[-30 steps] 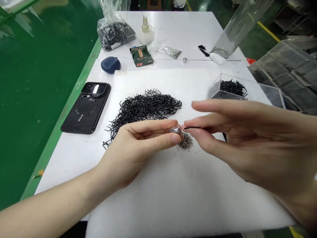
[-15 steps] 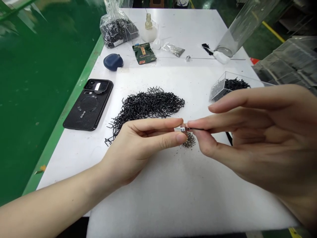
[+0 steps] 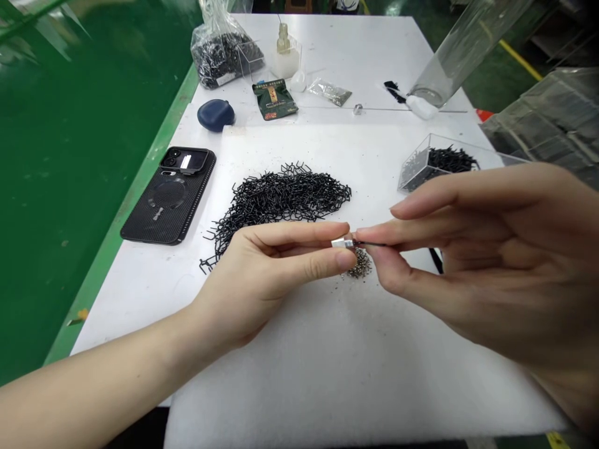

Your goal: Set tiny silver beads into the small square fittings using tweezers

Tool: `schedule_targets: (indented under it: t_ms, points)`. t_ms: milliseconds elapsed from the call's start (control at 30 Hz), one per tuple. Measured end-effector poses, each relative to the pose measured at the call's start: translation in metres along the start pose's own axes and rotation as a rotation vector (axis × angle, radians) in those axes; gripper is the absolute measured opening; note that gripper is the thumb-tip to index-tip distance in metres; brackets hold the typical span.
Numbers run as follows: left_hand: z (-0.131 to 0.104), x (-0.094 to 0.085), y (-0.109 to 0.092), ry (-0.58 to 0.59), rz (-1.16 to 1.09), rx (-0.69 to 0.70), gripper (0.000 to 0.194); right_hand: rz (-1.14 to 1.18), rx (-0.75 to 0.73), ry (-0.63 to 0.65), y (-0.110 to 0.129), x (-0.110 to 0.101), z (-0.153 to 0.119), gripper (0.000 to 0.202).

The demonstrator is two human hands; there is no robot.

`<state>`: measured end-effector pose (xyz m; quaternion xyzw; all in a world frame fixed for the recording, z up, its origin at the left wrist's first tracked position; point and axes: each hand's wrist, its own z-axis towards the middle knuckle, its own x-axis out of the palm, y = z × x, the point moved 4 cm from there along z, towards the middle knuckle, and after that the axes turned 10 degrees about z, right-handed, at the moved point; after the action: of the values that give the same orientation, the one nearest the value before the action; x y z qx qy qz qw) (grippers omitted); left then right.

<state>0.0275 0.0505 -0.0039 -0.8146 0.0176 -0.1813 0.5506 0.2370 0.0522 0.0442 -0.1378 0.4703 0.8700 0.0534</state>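
Between the thumb and fingers of my left hand (image 3: 276,268) is a small silver metal piece (image 3: 342,242). My right hand (image 3: 468,249) pinches a thin black piece (image 3: 372,244), whose left end meets the metal piece. Below the fingertips lies a small pile of tiny metal parts (image 3: 360,265), partly covered by my left thumb. A large heap of bent black pieces (image 3: 281,196) spreads behind my left hand on the white pad (image 3: 299,374).
On the left lie a black phone (image 3: 168,196) and a dark blue case (image 3: 216,115). Farther back are a green packet (image 3: 274,100), a bag of black pieces (image 3: 224,56) and a bottle (image 3: 283,53). A clear box (image 3: 437,163) and clear cylinder (image 3: 461,53) stand right.
The silver piece shows slightly more between my left fingertips. Both hands keep nearly the same pose, and the whole view has shifted slightly.
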Motion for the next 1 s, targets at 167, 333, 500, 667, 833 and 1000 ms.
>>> schedule_targets:
  t_ms: [167,333,500,667,833,1000]
  points:
    - [0.0015,0.0023,0.0003,0.013,-0.05,0.008,0.029,0.004,0.007,0.023,-0.0011,-0.0028,0.0028,0.037]
    - [0.0015,0.0037,0.0008,0.025,-0.067,0.017,0.027,-0.023,0.012,0.017,-0.0015,-0.0053,0.006,0.035]
    - [0.0019,0.0026,-0.0001,0.028,-0.059,0.025,0.029,-0.019,0.002,0.014,-0.0006,-0.0052,0.006,0.035]
    - [0.002,0.0011,0.0021,0.01,-0.046,0.005,0.031,-0.021,-0.042,0.028,-0.0025,-0.0061,0.0041,0.032]
    - [0.0022,0.001,0.0016,0.007,-0.035,0.015,0.028,-0.087,-0.075,0.029,-0.0004,-0.0051,-0.0028,0.033]
    - [0.0009,0.0018,0.0012,0.023,-0.093,0.002,0.035,-0.075,-0.106,0.049,-0.0007,-0.0041,-0.001,0.03]
